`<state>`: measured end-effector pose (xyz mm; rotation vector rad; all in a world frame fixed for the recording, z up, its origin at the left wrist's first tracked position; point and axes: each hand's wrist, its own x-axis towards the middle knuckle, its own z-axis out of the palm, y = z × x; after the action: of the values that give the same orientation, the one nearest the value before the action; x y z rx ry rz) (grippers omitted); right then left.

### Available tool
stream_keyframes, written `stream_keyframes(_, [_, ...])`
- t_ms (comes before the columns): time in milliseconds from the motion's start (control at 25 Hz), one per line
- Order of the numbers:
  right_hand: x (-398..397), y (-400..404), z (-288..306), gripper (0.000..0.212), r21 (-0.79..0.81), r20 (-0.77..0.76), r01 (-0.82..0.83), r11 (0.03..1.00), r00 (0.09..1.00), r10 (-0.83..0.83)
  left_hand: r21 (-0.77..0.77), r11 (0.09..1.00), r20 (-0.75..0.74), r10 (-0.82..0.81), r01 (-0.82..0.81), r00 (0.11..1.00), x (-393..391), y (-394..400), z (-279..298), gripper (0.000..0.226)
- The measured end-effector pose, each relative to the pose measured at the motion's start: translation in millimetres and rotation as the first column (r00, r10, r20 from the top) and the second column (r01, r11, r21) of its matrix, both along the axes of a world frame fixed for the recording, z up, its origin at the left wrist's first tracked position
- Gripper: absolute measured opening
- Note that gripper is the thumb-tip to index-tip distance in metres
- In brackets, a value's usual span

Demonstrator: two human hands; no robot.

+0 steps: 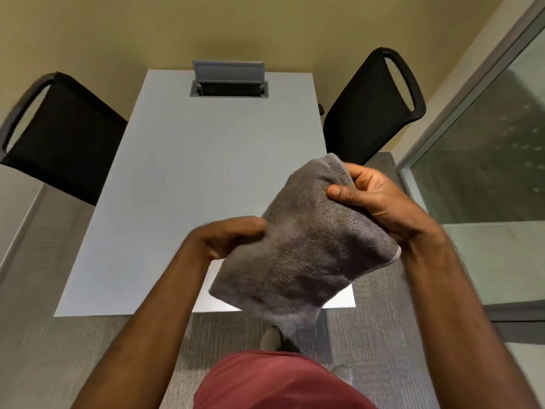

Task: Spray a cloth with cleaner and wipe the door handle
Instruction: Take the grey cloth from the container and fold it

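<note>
A grey terry cloth, folded into a thick pad, hangs in the air above the near right corner of a white table. My right hand grips its upper right edge, thumb pressed on the face of the cloth. My left hand pinches its left edge, fingers tucked behind the fabric. Both hands are closed on the cloth. No spray bottle and no door handle appear in view.
Two black mesh chairs flank the table, one at the left and one at the right. An open cable hatch sits at the table's far end. A glass wall panel with a metal frame stands to the right. Grey carpet lies underfoot.
</note>
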<state>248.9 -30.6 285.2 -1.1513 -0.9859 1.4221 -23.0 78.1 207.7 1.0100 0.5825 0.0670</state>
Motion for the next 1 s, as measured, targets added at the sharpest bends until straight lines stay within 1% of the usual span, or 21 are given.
stream_keyframes(40, [4.1, 1.2, -4.4, 0.036, -0.018, 0.001, -0.009, 1.000, 1.000, 0.009, 0.129, 0.987, -0.036, -0.088, 0.092, 0.995, 3.9, 0.3, 8.6, 0.099])
stream_keyframes(80, [8.8, 2.6, -9.6, 0.039, -0.033, -0.013, 0.000, 0.999, 1.000, 0.000, 0.207, 0.971, -0.029, -0.117, 0.120, 0.993, 5.3, 1.7, 14.9, 0.098])
stream_keyframes(160, [18.5, 5.2, -20.8, 0.047, -0.064, -0.084, 0.027, 0.998, 0.996, -0.032, 0.207, 0.973, 0.014, -0.109, 0.104, 0.994, 7.9, 6.7, 27.9, 0.089])
stream_keyframes(240, [26.9, 8.5, -34.7, 0.055, -0.084, -0.127, 0.044, 0.995, 0.990, -0.054, 0.204, 0.976, 0.073, -0.087, 0.070, 0.994, 14.4, 10.2, 41.1, 0.060])
stream_keyframes(320, [28.1, 14.8, -53.0, 0.057, -0.114, -0.170, 0.107, 0.988, 0.977, -0.126, 0.178, 0.983, 0.102, 0.017, -0.035, 0.995, 24.1, 11.8, 46.1, 0.033])
stream_keyframes(360, [26.1, 17.6, -63.8, 0.055, -0.156, -0.258, 0.164, 0.974, 0.945, -0.200, 0.153, 0.981, 0.110, 0.100, -0.116, 0.989, 28.7, 11.2, 46.8, 0.022])
stream_keyframes(400, [23.8, 19.1, -76.5, 0.053, -0.227, -0.396, 0.226, 0.947, 0.867, -0.301, 0.112, 0.973, 0.119, 0.189, -0.202, 0.975, 32.1, 10.5, 46.7, 0.022])
stream_keyframes(440, [20.2, 18.7, -89.5, 0.052, -0.314, -0.513, 0.279, 0.907, 0.754, -0.410, 0.036, 0.959, 0.116, 0.276, -0.282, 0.954, 34.9, 9.3, 45.3, 0.025])
stream_keyframes(480, [15.8, 16.0, -103.5, 0.053, -0.392, -0.569, 0.304, 0.868, 0.661, -0.489, -0.077, 0.933, 0.109, 0.359, -0.352, 0.927, 36.9, 9.0, 41.3, 0.026])
stream_keyframes(520, [9.2, 12.0, -117.4, 0.054, -0.455, -0.580, 0.295, 0.840, 0.618, -0.531, -0.197, 0.888, 0.080, 0.438, -0.416, 0.896, 39.0, 7.8, 39.3, 0.027])
stream_keyframes(560, [-2.2, 7.1, -129.2, 0.055, -0.502, -0.574, 0.263, 0.824, 0.611, -0.545, -0.281, 0.834, 0.046, 0.507, -0.476, 0.861, 39.9, 6.8, 35.0, 0.028])
stream_keyframes(600, [-15.0, 3.1, -137.1, 0.055, -0.531, -0.575, 0.221, 0.818, 0.615, -0.540, -0.327, 0.787, 0.011, 0.557, -0.524, 0.830, 41.0, 5.0, 29.7, 0.030])
stream_keyframes(680, [-36.5, -0.8, -142.5, 0.056, -0.545, -0.610, 0.134, 0.828, 0.614, -0.501, -0.372, 0.728, -0.041, 0.607, -0.576, 0.794, 41.9, 1.1, 20.4, 0.034])
stream_keyframes(720, [-43.3, -1.0, -140.5, 0.060, -0.532, -0.624, 0.106, 0.840, 0.621, -0.474, -0.394, 0.716, -0.057, 0.607, -0.577, 0.792, 41.1, -2.0, 17.5, 0.036])
stream_keyframes(800, [-48.0, 4.1, -133.6, 0.072, -0.495, -0.623, 0.103, 0.863, 0.650, -0.435, -0.412, 0.721, -0.036, 0.599, -0.558, 0.800, 37.9, -3.5, 18.1, 0.038])
stream_keyframes(840, [-48.5, 7.8, -129.6, 0.074, -0.475, -0.613, 0.116, 0.872, 0.668, -0.422, -0.418, 0.726, -0.011, 0.596, -0.545, 0.803, 35.7, -2.0, 19.8, 0.036])
stream_keyframes(1000, [-46.1, 11.4, -129.8, 0.066, -0.492, -0.501, 0.173, 0.853, 0.745, -0.440, -0.400, 0.750, 0.035, 0.587, -0.527, 0.809, 34.0, 1.4, 21.8, 0.032])
